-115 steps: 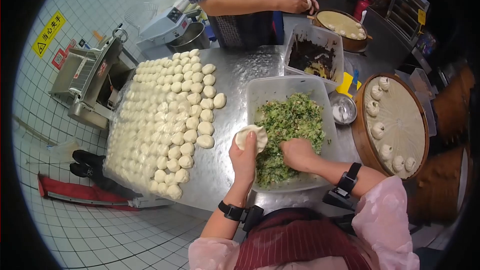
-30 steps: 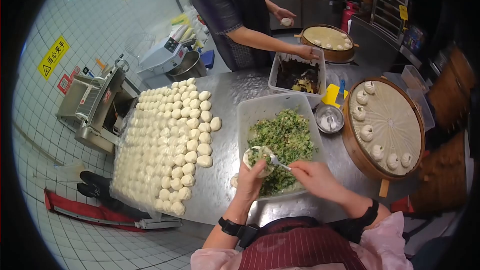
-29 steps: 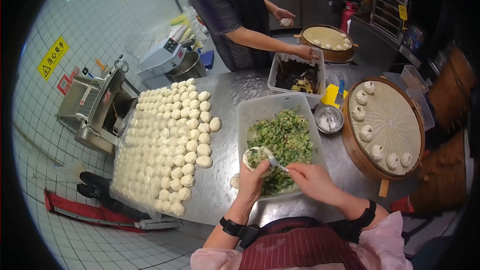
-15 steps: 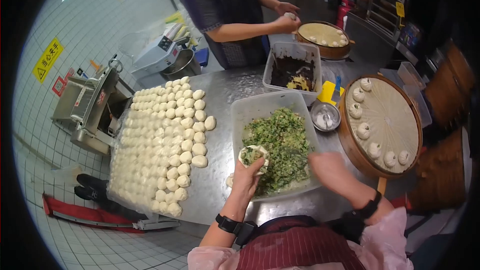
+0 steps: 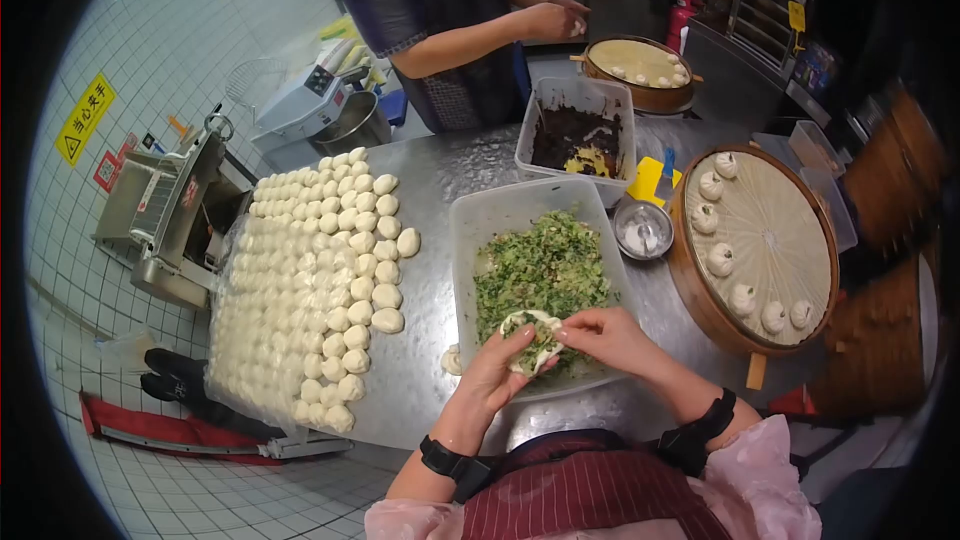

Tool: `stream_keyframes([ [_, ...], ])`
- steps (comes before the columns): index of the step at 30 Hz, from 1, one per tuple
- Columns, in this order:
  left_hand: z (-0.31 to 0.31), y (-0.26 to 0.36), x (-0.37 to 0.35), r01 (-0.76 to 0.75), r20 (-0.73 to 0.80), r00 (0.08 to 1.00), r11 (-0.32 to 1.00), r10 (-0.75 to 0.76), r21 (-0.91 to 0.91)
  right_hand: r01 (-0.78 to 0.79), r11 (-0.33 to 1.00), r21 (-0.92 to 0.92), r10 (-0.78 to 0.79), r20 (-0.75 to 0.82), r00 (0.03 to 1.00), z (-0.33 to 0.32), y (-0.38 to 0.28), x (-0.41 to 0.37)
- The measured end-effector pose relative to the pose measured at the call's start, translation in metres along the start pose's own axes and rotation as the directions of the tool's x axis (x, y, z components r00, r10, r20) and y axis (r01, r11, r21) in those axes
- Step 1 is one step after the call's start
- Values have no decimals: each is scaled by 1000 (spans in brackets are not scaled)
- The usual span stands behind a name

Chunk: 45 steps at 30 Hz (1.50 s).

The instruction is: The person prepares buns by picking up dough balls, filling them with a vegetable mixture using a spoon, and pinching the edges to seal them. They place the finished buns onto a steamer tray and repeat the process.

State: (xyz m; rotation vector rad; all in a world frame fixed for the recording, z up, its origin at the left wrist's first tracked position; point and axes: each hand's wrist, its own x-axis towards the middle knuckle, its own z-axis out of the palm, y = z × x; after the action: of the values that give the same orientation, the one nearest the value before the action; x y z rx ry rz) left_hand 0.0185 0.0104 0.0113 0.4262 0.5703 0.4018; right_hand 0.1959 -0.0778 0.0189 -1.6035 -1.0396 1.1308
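A round dough wrapper [image 5: 531, 338] with chopped green filling in it rests on my left hand [image 5: 486, 372], whose thumb lies over its near edge. My right hand [image 5: 612, 338] pinches the right side of the wrapper's rim between thumb and fingers. Both hands are over the near end of a clear plastic tub [image 5: 461, 240] holding a heap of chopped green filling [image 5: 545, 265]. Just left of the tub, one dough piece [image 5: 452, 360] lies on the metal table, partly hidden by my left hand.
Rows of dough balls [image 5: 345, 240] fill the table's left side, partly under plastic film [image 5: 265, 320]. To the right stands a bamboo steamer [image 5: 690, 285] with several pleated buns. A metal bowl [image 5: 643, 230] and a tub of dark filling [image 5: 527, 145] are beyond. A co-worker [image 5: 440, 30] stands opposite.
My right hand has moved left from the tub's right side to the wrapper and pinches its edge. My left hand stays under the wrapper. The co-worker's hands have shifted slightly.
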Motion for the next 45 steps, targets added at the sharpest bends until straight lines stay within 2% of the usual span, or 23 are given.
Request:
stream_keyframes([
  [4,1,-4,3,16,20,1000,997,-18,81,-22,998,66,24,-35,999,-1,-9,-8],
  [5,3,-4,3,16,16,1000,996,-17,82,46,999,3,-46,-39,998,-3,-16,-13],
  [7,6,-6,1,10,5,1000,968,-12,252,113,992,-57,-115,-34,993,-4,-18,-15],
  [10,7,-7,-2,41,21,999,964,-49,262,131,990,60,-128,-43,991,-4,-9,-11],
  [12,12,-7,-4,51,22,998,961,-60,272,3,967,256,-3,-1,1000,-3,-1,-6],
  [14,15,-6,-7,-15,51,999,966,2,259,-51,962,269,41,40,998,-3,-6,-7],
  [16,12,-7,-4,3,32,999,961,-12,277,-108,954,279,87,85,993,-2,-6,-8],
  [18,6,-9,-1,17,13,1000,955,-21,295,105,994,27,-104,-22,994,-3,-1,-9],
  [19,2,-10,2,48,13,998,938,-56,344,106,994,26,-106,-17,994,-3,-1,-9],
  [21,2,-10,1,76,13,996,917,-88,392,216,976,-9,-216,-4,976,-4,-3,-12],
  [24,9,-9,-2,106,3,993,895,-119,433,206,978,-39,-208,-66,976,-1,-10,-11],
  [25,8,-8,-2,80,61,991,881,-122,466,203,978,-39,-205,-68,976,-2,-9,-10],
  [27,8,-2,-3,53,117,985,865,-128,499,228,971,-78,-224,50,973,-3,-5,-5],
  [29,8,6,-4,144,188,960,943,-207,300,211,976,-63,-208,45,977,-5,-3,-5],
  [30,5,8,-3,142,188,961,943,-205,300,194,980,-48,-192,42,980,-5,-3,-5],
  [32,-2,10,0,295,147,945,955,-293,4,145,989,-5,-145,20,989,-3,-2,-6],
  [33,-2,8,0,296,147,945,955,-293,4,95,995,37,-95,-3,995,-3,-2,-6],
  [35,-2,1,0,215,60,970,948,-235,235,112,993,47,-111,-13,994,-2,1,-6],
  [37,5,-5,-2,212,16,974,936,-225,280,124,991,58,-123,-19,992,-1,0,-9],
  [39,6,-13,-3,103,9,992,864,-123,492,324,934,-151,-317,71,946,-2,-8,-13],
  [41,12,-10,-4,135,-7,988,826,-157,547,317,940,-122,-311,65,948,-1,-8,-13],
  [44,5,-8,1,27,100,987,756,-122,654,280,957,-79,-277,44,960,-2,-9,-10],
  [45,2,-5,2,-84,178,982,691,-65,718,249,967,-62,-247,32,968,-2,-10,-9],
])
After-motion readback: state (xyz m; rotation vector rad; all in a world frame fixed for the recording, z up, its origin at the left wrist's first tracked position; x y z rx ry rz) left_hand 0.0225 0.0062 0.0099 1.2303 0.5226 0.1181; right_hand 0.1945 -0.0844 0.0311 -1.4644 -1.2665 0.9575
